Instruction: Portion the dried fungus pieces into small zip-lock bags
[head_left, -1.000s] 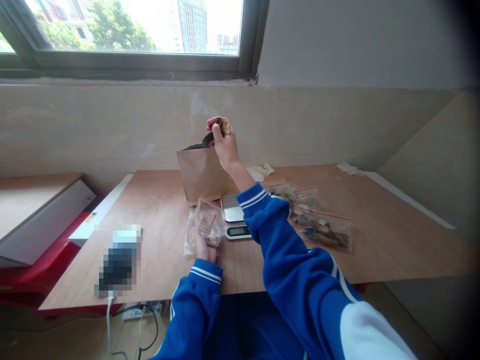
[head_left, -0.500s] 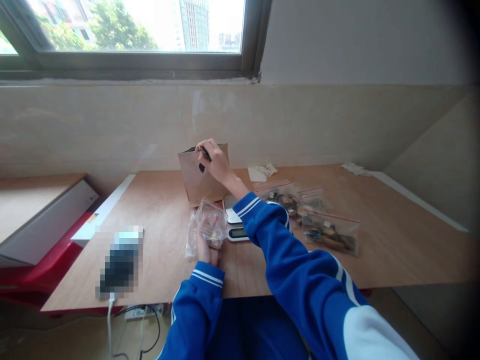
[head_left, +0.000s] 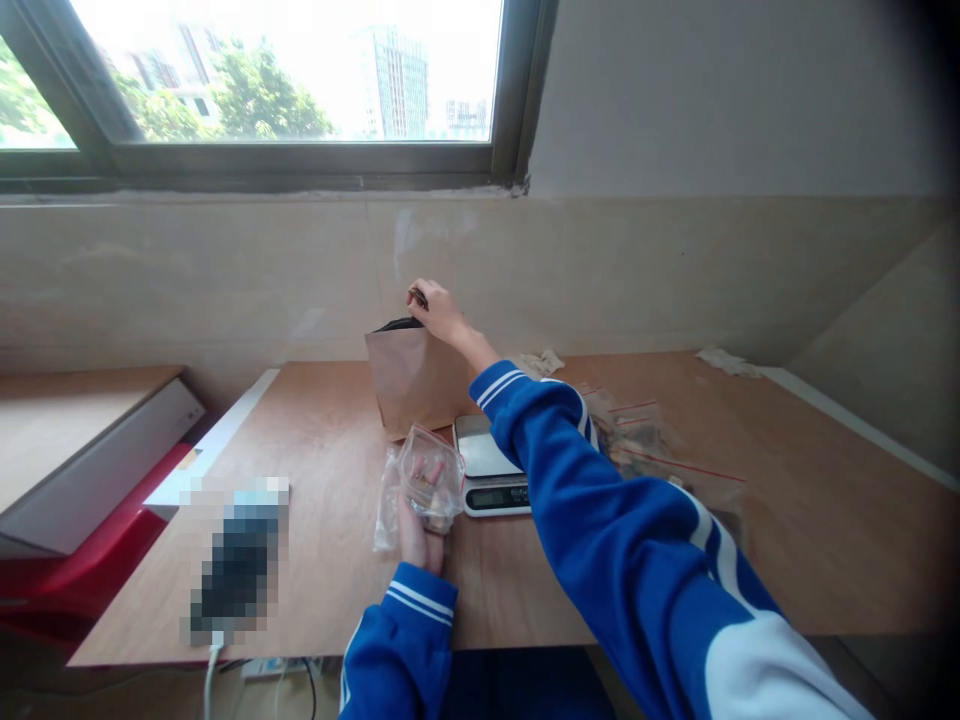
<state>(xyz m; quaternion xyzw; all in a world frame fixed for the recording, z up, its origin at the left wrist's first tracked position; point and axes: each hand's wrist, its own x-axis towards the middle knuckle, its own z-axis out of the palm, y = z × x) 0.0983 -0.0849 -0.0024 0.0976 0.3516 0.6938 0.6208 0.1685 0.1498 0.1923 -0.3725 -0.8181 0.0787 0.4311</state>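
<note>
My left hand (head_left: 414,533) is closed around a clear zip bag (head_left: 431,470) with a red seal line, held low over the table; small pale contents show at its bottom. Fingers are visible through the plastic. Above the opening of a brown paper bag (head_left: 412,385) my right hand (head_left: 444,312) pinches a small dark brown piece (head_left: 418,296), its kind too small to make out. The paper bag stands upright with a dark inside. Right of the zip bag lies a white kitchen scale (head_left: 484,450), partly covered by my right sleeve.
Another clear plastic bag (head_left: 385,518) lies left of my left hand. Several filled zip bags (head_left: 637,430) are on the right, partly behind my arm. A pixelated phone-like object (head_left: 236,560) with a white cable lies at the left. Crumpled tissue (head_left: 544,362) sits near the wall.
My right hand has risen from the paper bag's front rim to above its opening. A dark piece that hung below the fingers no longer shows. The camera view has tilted up slightly.
</note>
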